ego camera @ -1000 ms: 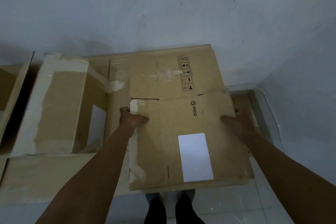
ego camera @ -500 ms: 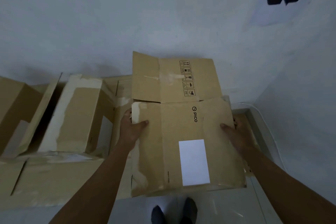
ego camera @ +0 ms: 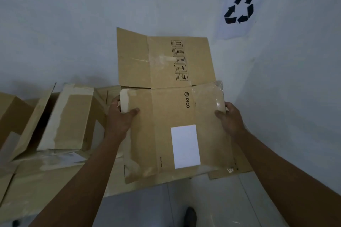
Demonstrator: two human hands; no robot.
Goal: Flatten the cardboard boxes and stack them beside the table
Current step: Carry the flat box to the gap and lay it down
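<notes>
Both arms reach forward, left hand [ego camera: 120,119] and right hand [ego camera: 229,118] gripping opposite edges, thumbs on top

Flattened box [ego camera: 171,116] right of upright box [ego camera: 68,118]

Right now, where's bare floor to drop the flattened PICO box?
Bare tiled floor shows only below the flattened PICO box, around the shoe, bordered right by the wall. The left is crowded: an unflattened taped box and flat cardboard. Left hand and right hand both grip the box.
</notes>
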